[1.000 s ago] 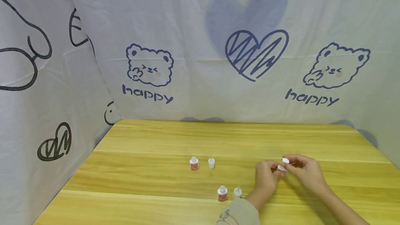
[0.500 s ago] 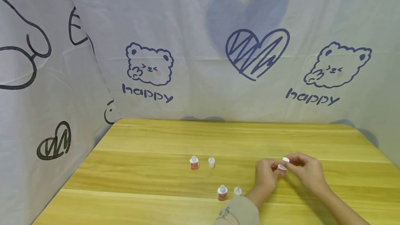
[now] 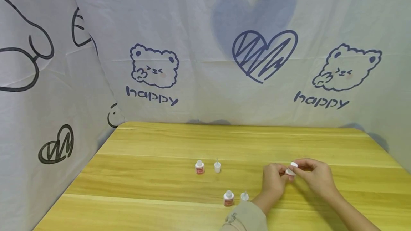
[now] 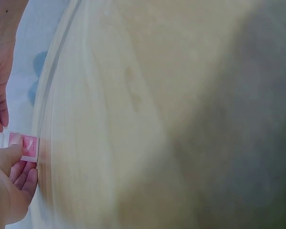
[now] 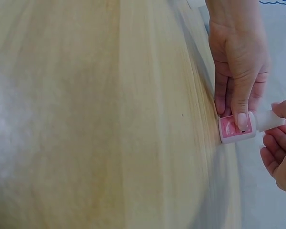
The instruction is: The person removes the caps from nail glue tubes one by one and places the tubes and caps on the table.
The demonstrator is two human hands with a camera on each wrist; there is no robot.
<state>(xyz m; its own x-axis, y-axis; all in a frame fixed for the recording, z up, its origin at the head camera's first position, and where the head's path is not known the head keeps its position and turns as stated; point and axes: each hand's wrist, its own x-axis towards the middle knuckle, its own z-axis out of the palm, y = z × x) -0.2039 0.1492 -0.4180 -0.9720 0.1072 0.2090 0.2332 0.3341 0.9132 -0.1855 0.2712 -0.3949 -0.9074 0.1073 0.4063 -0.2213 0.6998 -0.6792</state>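
Note:
A small white bottle with a pink label [image 5: 229,136] is held between both hands at the right of the table. My left hand [image 3: 273,181] grips its body, the thumb lying across the label in both wrist views. The white cap [image 3: 293,165] is on the bottle's neck, pinched by the thumb and fingers of my right hand [image 3: 316,177]. In the right wrist view the bottle's base is close against the tabletop, and the right hand [image 5: 282,150] comes in from the cap end. The fingers hide part of the bottle in the head view.
To the left, a similar uncapped bottle [image 3: 199,168] stands beside an upturned white cap [image 3: 217,168] with a thin stem. Nearer the front are another uncapped bottle [image 3: 228,199] and its upturned cap [image 3: 244,196], close to the left sleeve [image 3: 245,216]. A printed cloth [image 3: 205,92] hangs behind the wooden table [image 3: 144,181].
Both hands stay in nearly the same place around the bottle. The right fingertips have shifted slightly on the cap, while the standing bottles and upturned caps have not moved.

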